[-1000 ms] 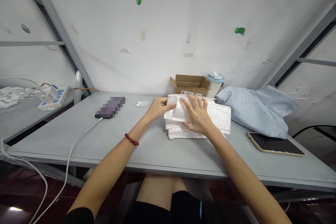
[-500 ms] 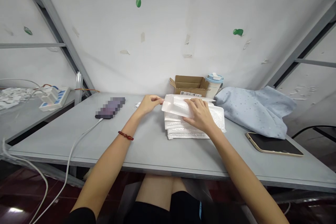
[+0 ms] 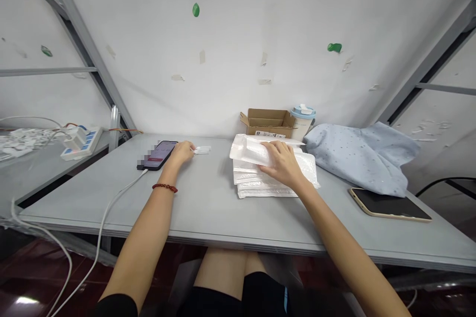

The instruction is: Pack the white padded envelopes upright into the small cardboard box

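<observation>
My right hand (image 3: 283, 162) is closed on a white padded mailer (image 3: 250, 149), thumb below and fingers over the top. This mailer is raised at its left end above a stack of white bubble mailers (image 3: 256, 189). On the left, my left hand (image 3: 182, 151) has its fingers curled together at the near end of some small white pieces (image 3: 203, 149) on the table. Whether one of them is pinched in the fingertips is hidden. Just left of that hand lies a phone (image 3: 160, 154) with its screen lit and a white cable (image 3: 118, 191) plugged in.
Behind the mailers stand an open cardboard box (image 3: 268, 120) and a cup with a blue lid (image 3: 302, 120). A light blue cloth (image 3: 357, 156) and a second phone (image 3: 388, 204) lie at the right. A power strip (image 3: 82, 143) sits on the left-hand table (image 3: 28, 171).
My left hand has moved left from the mailer's edge to the small white pieces beside the phone. The phone's screen has lit up. My right hand stays on the mailer.
</observation>
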`<act>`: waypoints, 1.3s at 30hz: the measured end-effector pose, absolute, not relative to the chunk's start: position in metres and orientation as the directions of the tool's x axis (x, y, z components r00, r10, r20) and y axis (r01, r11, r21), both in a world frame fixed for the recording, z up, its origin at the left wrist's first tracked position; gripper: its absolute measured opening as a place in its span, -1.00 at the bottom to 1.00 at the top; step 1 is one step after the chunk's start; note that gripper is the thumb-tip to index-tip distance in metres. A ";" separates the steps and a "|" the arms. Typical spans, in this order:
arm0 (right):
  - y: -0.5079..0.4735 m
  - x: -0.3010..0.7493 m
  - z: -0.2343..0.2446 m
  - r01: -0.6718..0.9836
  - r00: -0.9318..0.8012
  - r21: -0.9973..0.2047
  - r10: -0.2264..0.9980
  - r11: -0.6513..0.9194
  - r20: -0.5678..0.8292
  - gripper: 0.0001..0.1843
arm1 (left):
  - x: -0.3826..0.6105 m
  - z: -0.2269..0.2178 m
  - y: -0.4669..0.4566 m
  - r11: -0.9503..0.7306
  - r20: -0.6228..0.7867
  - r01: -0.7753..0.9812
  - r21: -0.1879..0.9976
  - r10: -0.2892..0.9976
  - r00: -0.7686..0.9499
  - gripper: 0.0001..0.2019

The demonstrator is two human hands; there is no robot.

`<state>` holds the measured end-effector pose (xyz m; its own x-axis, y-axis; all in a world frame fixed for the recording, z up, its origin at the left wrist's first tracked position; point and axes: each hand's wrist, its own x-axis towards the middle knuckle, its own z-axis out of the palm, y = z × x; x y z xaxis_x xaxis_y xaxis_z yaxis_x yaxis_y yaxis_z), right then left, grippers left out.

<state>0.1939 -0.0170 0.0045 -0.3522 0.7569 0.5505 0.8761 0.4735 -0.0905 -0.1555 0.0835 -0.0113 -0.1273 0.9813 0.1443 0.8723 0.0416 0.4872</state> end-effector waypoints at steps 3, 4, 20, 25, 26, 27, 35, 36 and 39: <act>-0.016 0.194 0.004 0.880 -0.352 -0.080 0.756 0.468 0.552 -0.38 | -0.154 -0.015 0.084 0.055 0.122 0.885 0.463 0.984 -0.126 -0.84; -0.016 0.195 0.003 0.880 -0.355 -0.074 0.754 0.469 0.552 -0.38 | -0.154 -0.015 0.084 0.061 0.114 0.887 0.457 0.985 -0.127 -0.87; -0.015 0.194 0.002 0.885 -0.353 -0.065 0.755 0.461 0.552 -0.38 | -0.136 0.018 0.058 -0.076 0.062 0.547 0.834 0.997 0.044 -0.84; -0.016 0.194 0.003 0.880 -0.351 -0.087 0.762 0.467 0.544 -0.39 | -0.125 0.037 0.040 -0.199 0.183 0.070 0.978 0.965 0.189 -0.68; -0.017 0.193 0.003 0.881 -0.349 -0.091 0.768 0.465 0.537 -0.38 | -0.122 0.039 0.038 -0.205 0.196 0.029 0.978 0.961 0.198 -0.68; -0.017 0.193 0.003 0.883 -0.346 -0.093 0.773 0.460 0.531 -0.38 | -0.118 0.039 0.036 -0.210 0.201 0.027 0.977 0.959 0.202 -0.69; -0.018 0.191 0.001 0.888 -0.368 -0.032 0.749 0.460 0.551 -0.38 | -0.066 0.026 0.027 -0.280 0.263 0.093 0.955 0.951 0.165 -0.76; -0.018 0.191 0.000 0.885 -0.375 -0.024 0.743 0.464 0.555 -0.38 | -0.059 0.024 0.025 -0.291 0.278 0.091 0.952 0.951 0.133 -0.76; -0.018 0.191 0.000 0.881 -0.388 -0.006 0.729 0.473 0.564 -0.38 | -0.041 0.018 0.018 -0.322 0.316 0.080 0.943 0.946 0.077 -0.79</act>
<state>0.1911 -0.0177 -0.0003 -0.3879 0.7288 0.5643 0.8808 0.4734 -0.0060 -0.0410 0.0183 0.0179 0.0769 0.9456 0.3160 0.0799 -0.3218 0.9434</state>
